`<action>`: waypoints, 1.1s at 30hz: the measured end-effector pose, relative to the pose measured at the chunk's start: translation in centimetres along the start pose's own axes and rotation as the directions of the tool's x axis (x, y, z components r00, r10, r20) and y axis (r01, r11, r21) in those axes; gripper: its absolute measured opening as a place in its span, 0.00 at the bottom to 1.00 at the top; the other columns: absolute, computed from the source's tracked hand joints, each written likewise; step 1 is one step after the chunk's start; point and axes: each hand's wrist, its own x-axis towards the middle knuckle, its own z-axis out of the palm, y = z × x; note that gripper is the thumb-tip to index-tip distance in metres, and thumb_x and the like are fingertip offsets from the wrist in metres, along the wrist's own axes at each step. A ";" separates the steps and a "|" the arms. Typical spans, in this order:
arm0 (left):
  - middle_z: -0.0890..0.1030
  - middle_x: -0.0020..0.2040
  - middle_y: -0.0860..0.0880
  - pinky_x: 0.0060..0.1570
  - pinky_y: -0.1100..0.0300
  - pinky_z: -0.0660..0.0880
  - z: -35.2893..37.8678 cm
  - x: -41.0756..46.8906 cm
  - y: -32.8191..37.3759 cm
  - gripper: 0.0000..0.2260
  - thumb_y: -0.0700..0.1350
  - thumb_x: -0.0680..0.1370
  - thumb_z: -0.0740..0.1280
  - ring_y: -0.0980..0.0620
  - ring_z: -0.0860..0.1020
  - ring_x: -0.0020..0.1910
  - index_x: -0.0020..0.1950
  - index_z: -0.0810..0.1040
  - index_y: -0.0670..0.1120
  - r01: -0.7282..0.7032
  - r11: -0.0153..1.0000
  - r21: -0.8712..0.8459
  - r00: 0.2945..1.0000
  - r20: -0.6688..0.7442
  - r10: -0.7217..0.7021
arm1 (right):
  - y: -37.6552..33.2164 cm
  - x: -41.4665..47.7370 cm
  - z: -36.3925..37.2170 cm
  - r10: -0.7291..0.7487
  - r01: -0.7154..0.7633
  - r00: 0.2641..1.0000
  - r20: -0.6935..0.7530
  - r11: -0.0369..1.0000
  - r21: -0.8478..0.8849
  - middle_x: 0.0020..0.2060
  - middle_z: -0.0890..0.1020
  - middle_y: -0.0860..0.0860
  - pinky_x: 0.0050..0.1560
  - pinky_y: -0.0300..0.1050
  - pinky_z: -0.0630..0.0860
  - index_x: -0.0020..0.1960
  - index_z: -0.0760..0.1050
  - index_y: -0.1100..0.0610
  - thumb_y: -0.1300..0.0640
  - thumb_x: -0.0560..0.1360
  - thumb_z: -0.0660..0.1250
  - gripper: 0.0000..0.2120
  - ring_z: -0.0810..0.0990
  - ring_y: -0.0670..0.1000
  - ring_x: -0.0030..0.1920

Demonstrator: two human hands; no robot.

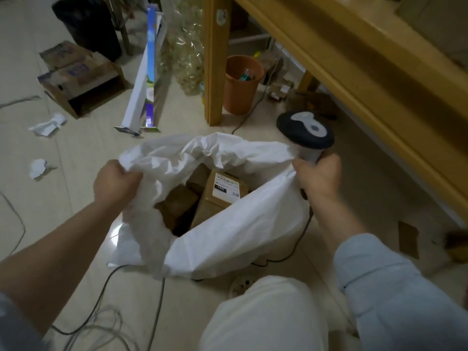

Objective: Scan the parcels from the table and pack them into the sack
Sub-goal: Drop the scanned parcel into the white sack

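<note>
Left grip (115,183) clutching sack (240,224) rim, right grip (317,178) holding scanner (305,133) and rim, parcel (222,196) inside between them

The parcel (220,198) lies in the sack (240,236); the bin (238,97) stands far behind it, right of the table leg (215,72).

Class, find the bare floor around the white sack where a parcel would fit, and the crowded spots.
Bare: the tiles between sack and crumpled paper, and between right hand and table. Crowded: around the orange bin beneath it; cables litter the nearest tiles.
</note>
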 end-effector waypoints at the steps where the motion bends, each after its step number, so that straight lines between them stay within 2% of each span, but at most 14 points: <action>1: 0.74 0.40 0.39 0.41 0.51 0.69 -0.3 0.1 -0.8 0.12 0.46 0.74 0.66 0.39 0.74 0.41 0.47 0.73 0.37 0.020 1.000 0.009 0.999 -0.045 -0.019 | 0.2 0.1 -0.1 -0.024 0.024 1.000 -0.005 0.999 -0.024 0.44 0.77 0.51 0.52 0.49 0.76 0.49 0.74 0.57 0.63 0.71 0.71 0.09 0.76 0.52 0.48; 2: 0.75 0.41 0.38 0.42 0.50 0.70 -0.4 0.1 -1.8 0.12 0.45 0.75 0.65 0.37 0.75 0.43 0.48 0.72 0.35 0.049 0.998 0.036 0.998 -0.043 -0.048 | 0.8 0.4 -0.1 -0.028 0.030 0.999 0.018 0.995 -0.100 0.42 0.77 0.52 0.48 0.48 0.75 0.48 0.75 0.57 0.63 0.71 0.71 0.07 0.77 0.53 0.47; 4: 0.75 0.39 0.36 0.41 0.51 0.70 -0.3 -0.3 -4.0 0.10 0.41 0.75 0.66 0.37 0.76 0.44 0.47 0.73 0.33 0.121 0.983 0.138 0.987 0.091 -0.134 | 3.2 0.4 0.3 0.044 -0.010 0.994 0.102 0.950 -0.312 0.41 0.78 0.54 0.43 0.46 0.73 0.47 0.76 0.58 0.62 0.72 0.69 0.05 0.78 0.56 0.45; 7: 0.77 0.43 0.34 0.41 0.52 0.69 1.2 -1.0 -5.7 0.11 0.38 0.73 0.69 0.40 0.75 0.42 0.49 0.76 0.31 0.187 0.964 0.190 0.940 0.251 -0.232 | 7.0 -0.5 0.6 0.174 -0.071 0.966 0.191 0.889 -0.453 0.42 0.80 0.55 0.43 0.47 0.74 0.49 0.77 0.59 0.61 0.72 0.69 0.05 0.79 0.58 0.46; 11: 0.77 0.50 0.34 0.45 0.50 0.72 3.4 -2.3 -4.3 0.15 0.40 0.74 0.70 0.36 0.77 0.49 0.55 0.73 0.31 0.193 0.970 0.149 0.915 0.330 -0.232 | 8.8 -1.5 0.7 0.217 -0.132 0.958 0.187 0.914 -0.383 0.45 0.79 0.55 0.45 0.46 0.73 0.54 0.76 0.60 0.62 0.72 0.70 0.11 0.78 0.57 0.47; 14: 0.76 0.57 0.33 0.50 0.47 0.75 3.8 -2.8 -2.4 0.24 0.43 0.75 0.69 0.35 0.77 0.54 0.64 0.67 0.31 0.206 0.963 0.175 0.901 0.349 -0.256 | 8.6 -1.4 -0.1 0.197 -0.136 0.964 0.181 0.942 -0.306 0.46 0.80 0.55 0.47 0.47 0.75 0.52 0.77 0.60 0.57 0.71 0.73 0.13 0.79 0.56 0.48; 18: 0.67 0.66 0.34 0.59 0.44 0.72 3.3 -3.8 1.5 0.33 0.50 0.74 0.70 0.34 0.71 0.62 0.72 0.59 0.39 0.190 0.953 0.235 0.912 0.317 -0.261 | 7.3 -1.8 -1.4 0.146 -0.120 0.972 0.187 0.982 -0.143 0.46 0.80 0.55 0.49 0.47 0.74 0.53 0.76 0.59 0.55 0.71 0.75 0.14 0.78 0.55 0.48; 20: 0.65 0.67 0.35 0.63 0.41 0.69 2.9 -4.8 3.7 0.34 0.51 0.74 0.70 0.34 0.69 0.64 0.74 0.58 0.44 0.118 0.966 0.229 0.932 0.311 -0.187 | 6.2 -2.2 -2.1 0.121 -0.111 0.973 0.196 0.992 -0.062 0.45 0.81 0.56 0.49 0.45 0.74 0.53 0.76 0.60 0.55 0.70 0.75 0.16 0.78 0.55 0.47; 22: 0.64 0.68 0.36 0.65 0.41 0.67 2.6 -6.0 6.0 0.34 0.50 0.75 0.69 0.35 0.68 0.65 0.76 0.55 0.47 0.011 0.976 0.216 0.941 0.327 -0.084 | 5.1 -2.8 -2.8 0.087 -0.087 0.975 0.207 0.996 -0.009 0.40 0.81 0.55 0.47 0.45 0.74 0.49 0.75 0.58 0.55 0.70 0.76 0.14 0.80 0.55 0.44; 26: 0.64 0.71 0.38 0.68 0.41 0.61 1.4 -9.2 10.9 0.35 0.53 0.76 0.67 0.37 0.65 0.70 0.77 0.52 0.50 -0.222 0.932 0.288 0.937 0.329 0.121 | 2.2 -4.8 -4.9 0.066 -0.095 0.962 0.266 0.991 0.096 0.34 0.82 0.54 0.43 0.48 0.79 0.50 0.75 0.58 0.54 0.71 0.74 0.13 0.82 0.51 0.34; 30: 0.65 0.71 0.41 0.70 0.41 0.55 0.0 -12.4 15.0 0.32 0.50 0.77 0.66 0.41 0.64 0.71 0.77 0.55 0.51 -0.418 0.857 0.301 0.894 0.303 0.330 | -0.8 -7.4 -7.8 0.092 -0.168 0.948 0.303 0.957 0.235 0.30 0.81 0.56 0.34 0.46 0.79 0.48 0.76 0.61 0.54 0.72 0.73 0.12 0.79 0.52 0.27; 33: 0.68 0.69 0.42 0.71 0.41 0.55 -1.2 -14.7 18.1 0.29 0.49 0.76 0.66 0.41 0.65 0.69 0.75 0.59 0.51 -0.552 0.793 0.258 0.827 0.290 0.482 | -3.1 -9.8 -10.3 0.157 -0.269 0.934 0.321 0.901 0.339 0.28 0.80 0.57 0.29 0.42 0.75 0.45 0.76 0.62 0.56 0.73 0.73 0.10 0.77 0.51 0.24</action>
